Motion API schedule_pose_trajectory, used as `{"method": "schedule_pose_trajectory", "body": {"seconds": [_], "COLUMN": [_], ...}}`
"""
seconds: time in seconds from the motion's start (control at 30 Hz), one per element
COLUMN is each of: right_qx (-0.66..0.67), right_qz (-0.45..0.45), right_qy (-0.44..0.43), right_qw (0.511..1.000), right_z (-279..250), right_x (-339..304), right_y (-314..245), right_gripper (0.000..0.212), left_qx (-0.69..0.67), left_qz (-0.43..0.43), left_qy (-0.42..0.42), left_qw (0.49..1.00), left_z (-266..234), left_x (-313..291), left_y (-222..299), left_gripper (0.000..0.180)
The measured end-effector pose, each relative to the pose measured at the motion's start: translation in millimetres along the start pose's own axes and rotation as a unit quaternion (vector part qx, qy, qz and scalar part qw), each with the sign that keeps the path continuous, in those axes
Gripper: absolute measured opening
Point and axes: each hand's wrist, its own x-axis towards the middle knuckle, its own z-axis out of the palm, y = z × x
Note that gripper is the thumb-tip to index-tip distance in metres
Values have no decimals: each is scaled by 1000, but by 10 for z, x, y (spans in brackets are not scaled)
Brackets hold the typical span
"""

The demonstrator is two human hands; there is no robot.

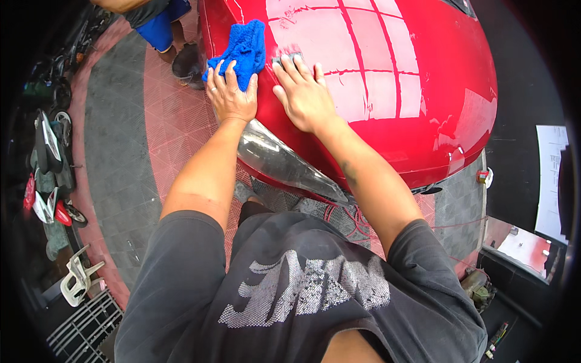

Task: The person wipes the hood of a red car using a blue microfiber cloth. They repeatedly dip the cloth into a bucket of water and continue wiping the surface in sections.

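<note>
A bright blue, fluffy cloth (248, 48) lies bunched over the left edge of a red car's hood (448, 78). My left hand (233, 103) holds its near end, fingers spread over the fabric and thumb to the right. To the right of it, my right hand (307, 103) lies palm down on the hood. Under its fingertips is a thin dark grey pad (289, 58), mostly covered; its exact kind cannot be told. Faint reddish smears show on the shiny paint beside the pad. Just below my hands sits the clear headlight (284, 160).
Another person in blue shorts (156, 30) is at the upper left, beside a black bucket (187, 65). A red hose (358, 225) lies on the floor near the bumper. Motorcycles (47, 145) and a white plastic chair (75, 281) line the left side.
</note>
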Motion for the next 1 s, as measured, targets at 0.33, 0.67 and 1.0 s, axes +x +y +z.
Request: {"method": "schedule_pose_trajectory", "body": {"seconds": [0.33, 0.67, 1.0], "right_qx": [-49, -15, -61], "right_qz": [16, -8, 13], "right_qy": [-247, -101, -14], "right_qw": [968, 995, 998], "right_z": [-287, -67, 573], "right_x": [-2943, 502, 4130], "right_y": [502, 56, 317], "right_gripper": [70, 59, 60], "left_qx": [1, 9, -175], "left_qz": [6, -173, -159], "left_qy": [9, 10, 27], "left_qw": [1000, 985, 971], "left_z": [-76, 246, 767], "left_x": [52, 861, 1921], "left_y": [-23, -273, -1177], "left_gripper": [69, 58, 57]}}
